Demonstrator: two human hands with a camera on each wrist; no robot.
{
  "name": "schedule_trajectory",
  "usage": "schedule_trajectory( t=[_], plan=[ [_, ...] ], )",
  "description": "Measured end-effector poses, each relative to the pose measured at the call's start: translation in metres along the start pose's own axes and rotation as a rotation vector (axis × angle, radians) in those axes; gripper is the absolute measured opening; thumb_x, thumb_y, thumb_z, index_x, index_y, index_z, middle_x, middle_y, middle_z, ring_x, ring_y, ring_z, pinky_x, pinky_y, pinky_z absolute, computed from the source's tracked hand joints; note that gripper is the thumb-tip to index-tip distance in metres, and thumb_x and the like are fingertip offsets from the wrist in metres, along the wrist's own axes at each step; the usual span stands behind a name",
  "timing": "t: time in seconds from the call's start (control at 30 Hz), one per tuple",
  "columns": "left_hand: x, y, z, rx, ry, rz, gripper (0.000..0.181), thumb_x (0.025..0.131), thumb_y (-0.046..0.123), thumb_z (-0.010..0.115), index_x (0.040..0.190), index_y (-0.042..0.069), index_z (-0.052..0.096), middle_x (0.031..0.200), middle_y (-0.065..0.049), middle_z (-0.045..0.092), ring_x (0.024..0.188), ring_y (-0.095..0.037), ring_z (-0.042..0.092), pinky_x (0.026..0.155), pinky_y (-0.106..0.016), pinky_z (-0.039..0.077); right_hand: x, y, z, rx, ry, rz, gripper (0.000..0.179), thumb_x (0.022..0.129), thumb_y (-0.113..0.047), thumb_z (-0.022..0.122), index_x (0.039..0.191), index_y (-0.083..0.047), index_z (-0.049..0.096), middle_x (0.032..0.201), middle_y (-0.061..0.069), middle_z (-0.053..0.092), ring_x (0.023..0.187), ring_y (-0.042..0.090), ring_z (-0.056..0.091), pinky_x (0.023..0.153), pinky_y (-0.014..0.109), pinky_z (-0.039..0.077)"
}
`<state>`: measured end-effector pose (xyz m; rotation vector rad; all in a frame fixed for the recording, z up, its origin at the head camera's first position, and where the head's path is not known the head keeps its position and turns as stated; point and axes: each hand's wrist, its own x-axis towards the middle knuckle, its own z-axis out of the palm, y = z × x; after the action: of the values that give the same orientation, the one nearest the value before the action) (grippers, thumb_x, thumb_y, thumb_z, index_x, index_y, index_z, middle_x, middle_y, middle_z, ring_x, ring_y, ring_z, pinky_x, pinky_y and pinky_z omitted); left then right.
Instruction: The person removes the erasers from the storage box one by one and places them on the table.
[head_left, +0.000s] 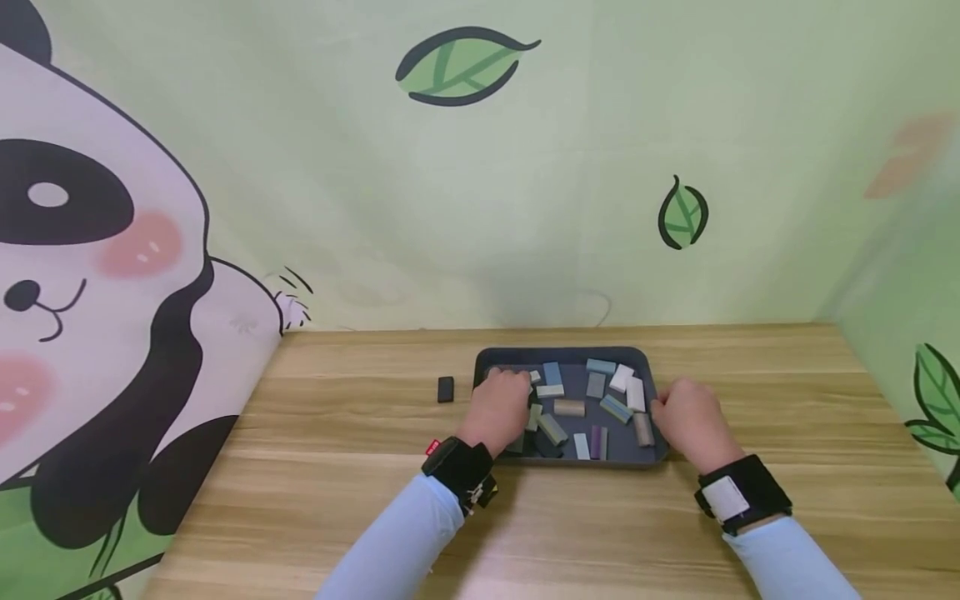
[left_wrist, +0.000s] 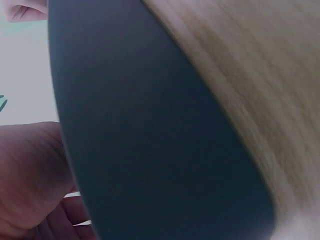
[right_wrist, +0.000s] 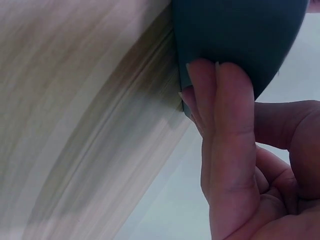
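Observation:
A dark grey tray [head_left: 573, 462] on the wooden table holds several small rectangular blocks, among them a white block [head_left: 635, 394], a tan block [head_left: 569, 407] and a purple block [head_left: 596, 442]. My left hand [head_left: 497, 412] reaches over the tray's left part, its fingertips hidden under it. In the left wrist view the tray's wall [left_wrist: 145, 115] covers part of the left hand [left_wrist: 30, 175], and I cannot tell whether it grips anything. On the opposite side my right hand [head_left: 693, 423] pinches the tray's edge, with its fingers [right_wrist: 232, 115] against the outer wall.
To the left of the tray, a small black block [head_left: 446, 389] lies on the wooden table [head_left: 337, 450]. A green curtain [head_left: 570, 167] printed with leaves and a panda [head_left: 97, 275] stands behind and beside the table. Both wrists wear black bands.

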<state>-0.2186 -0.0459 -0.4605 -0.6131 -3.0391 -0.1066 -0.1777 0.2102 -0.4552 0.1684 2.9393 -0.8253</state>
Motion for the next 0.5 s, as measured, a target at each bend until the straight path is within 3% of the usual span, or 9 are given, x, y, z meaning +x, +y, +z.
schedule_trajectory(
  t=[0.27, 0.5],
  plan=[
    [0.0015, -0.0028, 0.0032, 0.036, 0.044, 0.007, 0.015, 0.088, 0.011, 0.055, 0.099, 0.011, 0.065, 0.088, -0.004, 0.07, 0.08, -0.023, 0.059, 0.065, -0.038, 0.053, 0.0005, -0.0028, -0.0012, -0.013, 0.006, -0.003, 0.029, 0.09, -0.014, 0.052, 0.068, -0.002, 0.067, 0.051, 0.002, 0.051, 0.044, 0.014, 0.049, 0.041, 0.025, 0.038],
    [-0.0003, -0.0058, 0.0058, 0.047, 0.061, 0.032, 0.015, 0.085, 0.009, 0.058, 0.097, 0.011, 0.066, 0.083, -0.003, 0.07, 0.077, -0.022, 0.059, 0.063, -0.037, 0.053, -0.0018, -0.0026, -0.0005, -0.009, 0.003, 0.003, 0.03, 0.089, -0.014, 0.053, 0.064, -0.003, 0.064, 0.05, 0.001, 0.049, 0.044, 0.014, 0.048, 0.041, 0.025, 0.037]
  ],
)
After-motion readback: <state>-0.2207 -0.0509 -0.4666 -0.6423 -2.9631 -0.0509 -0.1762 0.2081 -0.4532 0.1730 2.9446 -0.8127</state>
